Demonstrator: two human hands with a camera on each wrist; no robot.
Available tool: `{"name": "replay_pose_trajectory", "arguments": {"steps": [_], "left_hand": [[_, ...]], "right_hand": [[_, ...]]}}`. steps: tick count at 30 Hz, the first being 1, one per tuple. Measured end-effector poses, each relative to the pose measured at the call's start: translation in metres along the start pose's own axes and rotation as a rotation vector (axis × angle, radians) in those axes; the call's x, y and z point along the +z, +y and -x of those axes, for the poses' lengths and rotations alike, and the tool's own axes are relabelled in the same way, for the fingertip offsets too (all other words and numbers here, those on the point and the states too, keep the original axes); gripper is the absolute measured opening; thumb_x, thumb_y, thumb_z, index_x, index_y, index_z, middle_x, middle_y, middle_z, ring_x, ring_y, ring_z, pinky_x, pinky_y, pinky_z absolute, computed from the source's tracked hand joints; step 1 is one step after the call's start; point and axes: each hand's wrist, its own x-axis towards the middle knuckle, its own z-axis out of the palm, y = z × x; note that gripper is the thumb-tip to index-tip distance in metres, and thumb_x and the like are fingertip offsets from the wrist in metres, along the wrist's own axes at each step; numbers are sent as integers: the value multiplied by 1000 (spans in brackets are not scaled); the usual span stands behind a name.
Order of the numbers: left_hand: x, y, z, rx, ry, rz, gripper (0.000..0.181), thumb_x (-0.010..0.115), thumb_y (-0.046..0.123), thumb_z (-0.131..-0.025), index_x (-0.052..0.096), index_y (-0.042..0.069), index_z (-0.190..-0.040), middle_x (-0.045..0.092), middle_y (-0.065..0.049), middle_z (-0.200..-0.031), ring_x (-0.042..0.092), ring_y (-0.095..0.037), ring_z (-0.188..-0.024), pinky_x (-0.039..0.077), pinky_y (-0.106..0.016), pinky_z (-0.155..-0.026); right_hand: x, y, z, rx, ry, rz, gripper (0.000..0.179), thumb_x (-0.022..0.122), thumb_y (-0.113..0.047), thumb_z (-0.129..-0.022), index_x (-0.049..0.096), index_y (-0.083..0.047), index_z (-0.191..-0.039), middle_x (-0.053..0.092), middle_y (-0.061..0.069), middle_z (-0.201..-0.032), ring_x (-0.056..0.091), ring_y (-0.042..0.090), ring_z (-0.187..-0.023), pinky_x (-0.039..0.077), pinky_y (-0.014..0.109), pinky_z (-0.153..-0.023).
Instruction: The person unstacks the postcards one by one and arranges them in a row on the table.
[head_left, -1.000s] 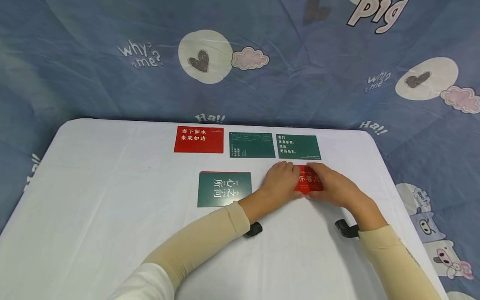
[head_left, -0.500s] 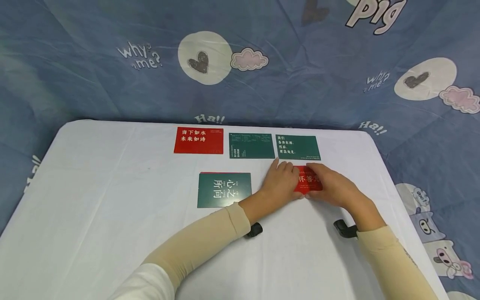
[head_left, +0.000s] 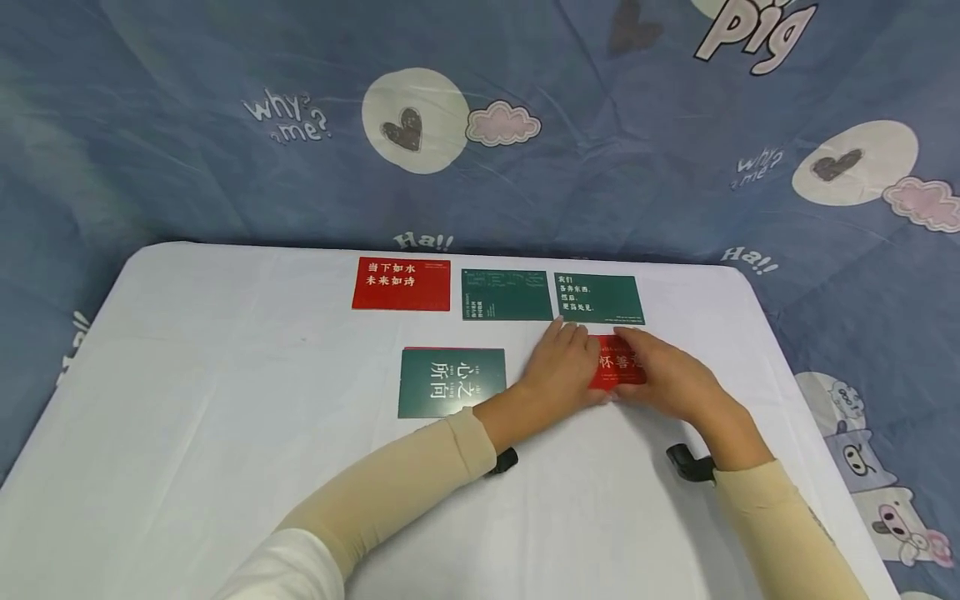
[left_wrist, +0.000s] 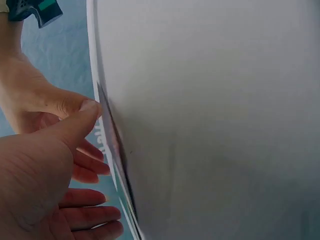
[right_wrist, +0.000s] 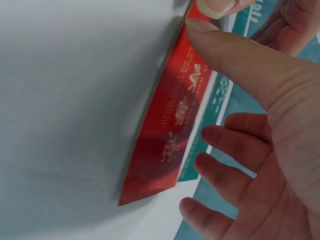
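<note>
A red card [head_left: 617, 363] with white lettering lies between both hands on the white table. My left hand [head_left: 557, 368] holds its left side, thumb at the near edge and fingers toward the far edge. On the other side, my right hand [head_left: 669, 372] spans the card the same way. The two thumbs nearly meet; in the right wrist view my right thumb [right_wrist: 225, 50] presses the near edge of the red card [right_wrist: 170, 120]. Whether more cards lie beneath it is hidden. Left of my left hand, a green card [head_left: 442, 383] lies over a red one.
Behind the hands, a red card [head_left: 402, 284], a green card [head_left: 505, 295] and another green card [head_left: 600, 298] lie in a row along the back of the white-covered table [head_left: 225, 400]. A blue printed cloth [head_left: 585, 167] hangs behind.
My left index finger has straightened away from the other fingers, toward the back row. Both hands otherwise stay around the red card, and the view has tipped slightly.
</note>
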Motion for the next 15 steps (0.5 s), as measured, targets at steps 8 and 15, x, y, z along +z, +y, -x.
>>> {"name": "replay_pose_trajectory", "arguments": {"steps": [8, 15], "left_hand": [[-11, -10, 7, 9, 37, 59, 80, 67, 70, -91, 60, 6, -137, 65, -7, -132, 55, -25, -133, 30, -46, -123], [-28, -29, 25, 4, -1, 132, 87, 72, 65, -90, 52, 4, -150, 59, -10, -146, 48, -27, -142, 23, -45, -127]], "right_hand": [[-6, -9, 2, -38, 43, 18, 89, 90, -25, -83, 44, -2, -156, 52, 24, -152, 49, 44, -139, 43, 63, -111], [-13, -25, 6, -49, 46, 30, 90, 91, -28, -83, 45, -5, -156, 52, 21, -153, 50, 43, -139, 48, 65, -104]]}}
